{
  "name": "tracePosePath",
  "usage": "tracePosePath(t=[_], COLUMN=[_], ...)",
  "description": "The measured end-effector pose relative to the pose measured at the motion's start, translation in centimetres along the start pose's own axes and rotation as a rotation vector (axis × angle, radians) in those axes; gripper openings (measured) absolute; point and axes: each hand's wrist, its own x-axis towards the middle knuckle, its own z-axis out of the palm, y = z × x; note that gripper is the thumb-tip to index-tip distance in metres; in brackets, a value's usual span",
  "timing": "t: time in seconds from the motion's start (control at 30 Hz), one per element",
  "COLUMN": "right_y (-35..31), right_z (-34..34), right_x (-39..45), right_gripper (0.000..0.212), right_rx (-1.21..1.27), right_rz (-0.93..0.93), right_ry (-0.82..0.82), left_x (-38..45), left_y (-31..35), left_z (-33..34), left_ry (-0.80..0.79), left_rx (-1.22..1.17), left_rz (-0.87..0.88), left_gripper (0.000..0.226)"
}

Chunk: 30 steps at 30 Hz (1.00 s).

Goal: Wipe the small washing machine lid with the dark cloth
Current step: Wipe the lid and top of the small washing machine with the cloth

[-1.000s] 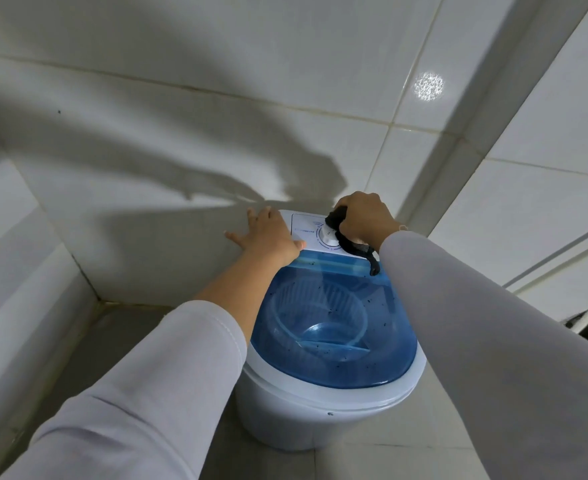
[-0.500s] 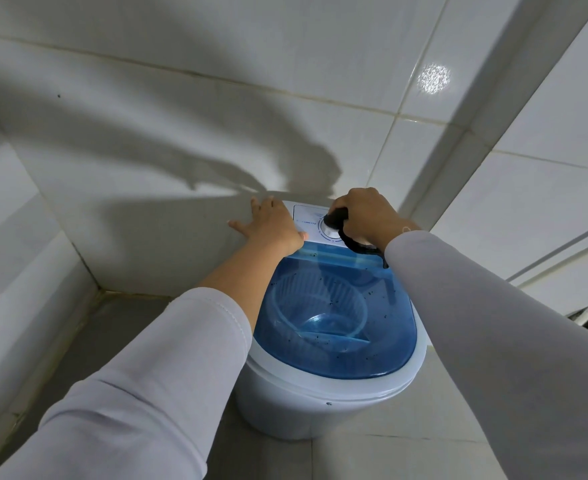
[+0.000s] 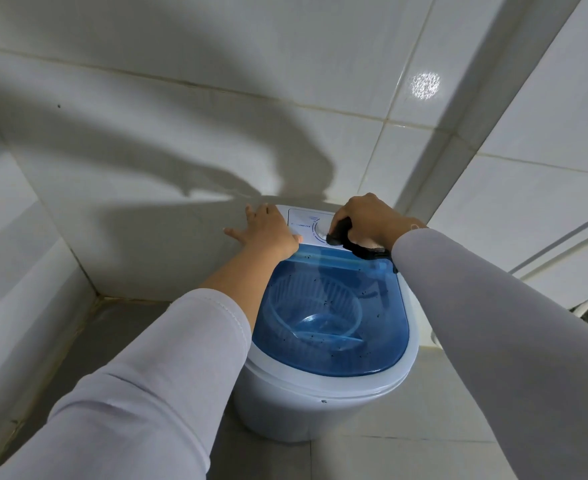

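- The right hand (image 3: 372,216) is closed in a fist round the dark cloth (image 3: 346,235), which is bunched under the palm; a loose tail of it trails out toward the wrist and lies across the far right edge of the blue lid (image 3: 330,317).
- The cloth is pressed on the white control panel (image 3: 306,226) at the far end of the small washing machine (image 3: 320,407), right over the dial, so the wiping contact is on the panel and not on the lid proper.
- The left hand (image 3: 268,230) lies flat and open, fingers spread, holding nothing; it rests on the far left corner of the panel with the fingertips reaching toward the tiled wall (image 3: 147,150), apparently steadying the machine.
- The translucent blue lid lies just near of both hands, shut, with the ribbed tub visible through it.
- Dark specks are scattered over most of the lid, thickest along the far edge and near the middle. From that I judge the lid itself is largely unwiped; only the panel end looks as if it is being worked.
- What is left, by my reading: bring the cloth nearward onto the blue surface and cover it to the near rim.
- The machine stands on the tiled floor (image 3: 406,455) in a corner, walls at the far and left sides.
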Motion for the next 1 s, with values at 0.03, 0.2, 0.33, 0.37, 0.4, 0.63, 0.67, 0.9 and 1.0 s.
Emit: tracePosePath(t=[0.03, 0.2, 0.33, 0.37, 0.4, 0.63, 0.67, 0.9, 1.0], right_y=[0.3, 1.7, 1.1, 0.6, 0.0, -6.1, -6.8, -9.8, -10.4], right_z=[-0.4, -2.3, -3.3, -3.4, -3.4, -1.3, -0.8, 2.5, 3.6], right_x=[-0.2, -1.0, -1.4, -1.5, -1.6, -1.6, -1.4, 0.4, 1.3], right_gripper=[0.048, 0.038, 0.022, 0.017, 0.015, 0.037, 0.039, 0.026, 0.027], right_rx=[0.009, -0.007, -0.048, -0.040, -0.031, -0.105, -0.130, -0.371, -0.427], right_rz=[0.006, 0.040, 0.088, 0.091, 0.080, -0.122, -0.151, -0.360, -0.456], right_ry=[-0.002, 0.076, 0.039, 0.031, 0.028, 0.061, 0.076, 0.226, 0.283], left_x=[-0.1, -0.6, -2.0, -2.5, -3.0, -6.7, -7.2, -8.1, -8.4], left_y=[0.0, -0.2, -1.5, -2.0, -2.6, -7.3, -7.7, -10.0, -10.2], left_z=[-0.1, -0.4, -0.6, -0.7, -0.8, -0.7, -0.8, -0.8, -0.7], left_ry=[-0.004, 0.015, 0.038, 0.041, 0.038, -0.044, -0.069, -0.247, -0.253], left_rx=[0.002, -0.063, -0.124, -0.139, -0.154, -0.335, -0.355, -0.393, -0.358], left_rz=[0.002, -0.010, -0.043, -0.050, -0.056, -0.096, -0.093, -0.064, -0.033], left_gripper=[0.078, 0.074, 0.079, 0.079, 0.079, 0.095, 0.097, 0.113, 0.111])
